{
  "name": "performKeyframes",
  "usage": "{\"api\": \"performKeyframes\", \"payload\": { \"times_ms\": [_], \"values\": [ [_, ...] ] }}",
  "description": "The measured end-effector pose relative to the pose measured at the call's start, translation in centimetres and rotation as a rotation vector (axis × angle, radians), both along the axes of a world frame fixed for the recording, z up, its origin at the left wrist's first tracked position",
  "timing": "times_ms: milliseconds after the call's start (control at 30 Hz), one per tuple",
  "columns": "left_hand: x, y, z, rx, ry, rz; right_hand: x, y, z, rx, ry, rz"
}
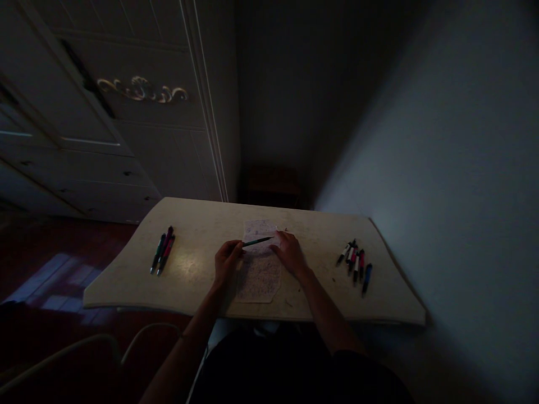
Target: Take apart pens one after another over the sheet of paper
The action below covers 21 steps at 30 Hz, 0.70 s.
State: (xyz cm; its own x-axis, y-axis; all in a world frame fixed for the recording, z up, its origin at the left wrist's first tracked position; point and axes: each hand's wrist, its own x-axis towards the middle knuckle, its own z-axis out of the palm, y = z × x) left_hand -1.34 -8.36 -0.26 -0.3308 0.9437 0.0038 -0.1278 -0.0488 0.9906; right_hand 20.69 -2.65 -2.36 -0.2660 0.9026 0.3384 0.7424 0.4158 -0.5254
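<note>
My left hand [228, 261] is closed around one end of a slim dark green pen [256, 242], which points right and slightly upward over the paper. My right hand [289, 252] is at the pen's far end, its fingers curled and its thumb a little apart from the index finger. A small pale bit shows at those fingertips, too small and dim to name. Beneath both hands lies a sheet of paper [259, 280] covered in dense writing or scribbles.
Several pens [163, 252] lie together on the left of the pale table [197, 292]. More pens [354, 261], white, red and black, are grouped at the right, with a blue pen [367, 279] beside them. A cabinet [168, 151] stands beyond the table, and a wall [455, 168] borders its right side.
</note>
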Motion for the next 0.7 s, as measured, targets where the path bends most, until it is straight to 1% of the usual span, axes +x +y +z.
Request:
{"api": "performKeyframes", "payload": {
  "times_ms": [233,500,700],
  "values": [
    [-0.25,0.39,-0.48,-0.013,-0.003,0.005,-0.22,0.39,0.27,-0.039,-0.053,-0.017],
    [-0.23,0.38,0.17,-0.013,-0.003,0.015,-0.04,-0.1,0.12,-0.005,0.003,-0.005],
    [-0.24,0.55,-0.28,-0.011,-0.06,0.012,-0.22,0.06,0.0,-0.019,-0.035,0.0]
  ]
}}
